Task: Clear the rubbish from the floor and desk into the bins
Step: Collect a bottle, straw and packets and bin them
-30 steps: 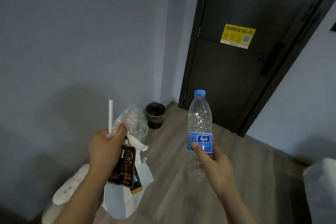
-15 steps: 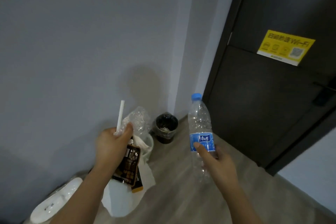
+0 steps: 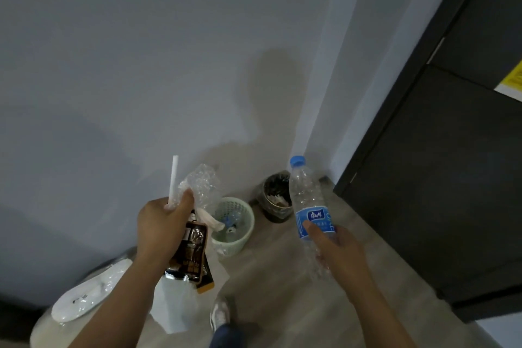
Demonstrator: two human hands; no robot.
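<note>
Nearest, short of the basket, a shoe stands on the floor, and bare boards run from it up to the basket. Left of the basket and nearer, a white slipper lies on a pale round surface that closes that side. The hands are held well apart in the air, one on each side of the basket and a little short of it. The left hand grips a bundle of rubbish: a white straw standing upright, crumpled clear plastic reaching over the basket's left rim, a brown wrapper hanging below the fist and white paper under that. The right hand, right of the basket, is curled round the lower half of a clear bottle with a blue cap, held nearly upright. The basket is green and slotted, with scraps inside. Just beyond it to the right, a dark bin sits in the corner, partly hidden by the bottle. Behind both rises the grey wall. Right of the basket, a dark door bounds the open strip of floor.
</note>
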